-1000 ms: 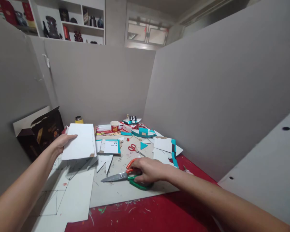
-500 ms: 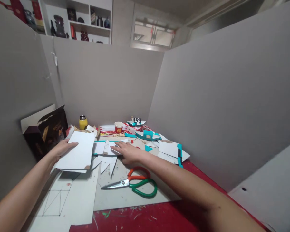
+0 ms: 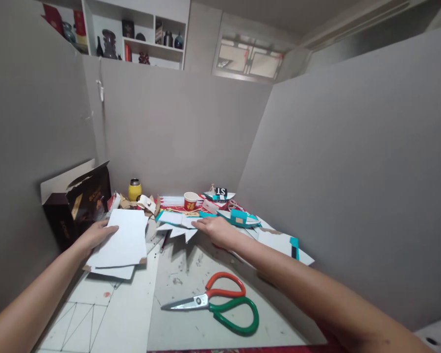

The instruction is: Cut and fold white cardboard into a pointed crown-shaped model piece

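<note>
My left hand [image 3: 97, 238] grips a few sheets of white card [image 3: 123, 240] by their left edge, the thumb on top. The card has brown torn corners. Over the middle of the table, my right hand [image 3: 216, 230] is closed on the right end of a white paper piece with teal edging [image 3: 172, 220]. Pointed white paper cutouts [image 3: 180, 231] hang or lie just below that piece. Nearer to me, scissors [image 3: 202, 301] with one orange and one green handle lie with blades pointing left.
A dark box [image 3: 83, 201] stands at the left wall, near a yellow jar [image 3: 134, 190]. Behind my right hand are a paper cup [image 3: 190, 200], a teal paper boat [image 3: 238, 218] and another small boat [image 3: 220, 195]. Card pieces [image 3: 275, 240] lie at right; a line drawing [image 3: 81, 318] is front left.
My right hand has closed on the teal-edged paper and lifted it, with the pointed cutouts, off the table. My left hand still holds the card. The view has shifted somewhat.
</note>
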### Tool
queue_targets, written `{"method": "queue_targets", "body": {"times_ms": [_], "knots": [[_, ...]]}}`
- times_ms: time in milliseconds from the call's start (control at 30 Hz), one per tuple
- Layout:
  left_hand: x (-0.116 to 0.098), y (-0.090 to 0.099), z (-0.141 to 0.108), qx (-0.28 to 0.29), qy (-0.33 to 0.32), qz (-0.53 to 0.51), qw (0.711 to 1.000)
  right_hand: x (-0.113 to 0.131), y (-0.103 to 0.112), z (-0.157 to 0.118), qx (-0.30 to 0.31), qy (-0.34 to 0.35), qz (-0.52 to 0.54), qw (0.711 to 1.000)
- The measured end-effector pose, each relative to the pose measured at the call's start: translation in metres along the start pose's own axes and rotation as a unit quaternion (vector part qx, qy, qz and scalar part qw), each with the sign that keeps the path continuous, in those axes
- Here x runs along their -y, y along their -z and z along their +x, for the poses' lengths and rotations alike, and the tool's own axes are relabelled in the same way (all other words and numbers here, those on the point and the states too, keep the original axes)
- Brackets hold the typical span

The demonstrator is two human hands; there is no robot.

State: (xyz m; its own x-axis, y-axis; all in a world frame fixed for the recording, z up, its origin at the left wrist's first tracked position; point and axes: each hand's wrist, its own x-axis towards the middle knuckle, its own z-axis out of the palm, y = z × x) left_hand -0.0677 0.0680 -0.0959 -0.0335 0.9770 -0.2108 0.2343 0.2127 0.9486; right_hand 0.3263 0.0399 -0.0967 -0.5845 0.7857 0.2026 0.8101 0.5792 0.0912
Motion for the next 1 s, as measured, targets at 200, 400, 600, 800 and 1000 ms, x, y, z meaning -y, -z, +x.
{"method": "queue_targets", "body": {"times_ms": [200,400,600,800,1000], "knots": [[-0.004,0.006,0.001,-0.088,-0.064,0.092,0.990,-0.032,0.026,-0.035,-0.130,-0.140,0.159,0.969],[-0.034,-0.028,-0.027,-0.107,-0.218,0.147,0.959,-0.007,0.052,-0.039,-0.167,-0.185,0.430,0.868],[-0.044,-0.106,-0.076,0.289,-0.091,-0.115,0.946,0.052,0.041,-0.025,-0.068,-0.191,0.709,0.675],[-0.034,-0.117,-0.071,0.246,-0.090,-0.149,0.954,0.033,0.046,-0.039,-0.044,-0.202,0.669,0.714],[-0.034,-0.096,-0.050,0.102,-0.086,-0.191,0.972,-0.058,0.073,-0.066,-0.279,-0.317,0.392,0.818]]}}
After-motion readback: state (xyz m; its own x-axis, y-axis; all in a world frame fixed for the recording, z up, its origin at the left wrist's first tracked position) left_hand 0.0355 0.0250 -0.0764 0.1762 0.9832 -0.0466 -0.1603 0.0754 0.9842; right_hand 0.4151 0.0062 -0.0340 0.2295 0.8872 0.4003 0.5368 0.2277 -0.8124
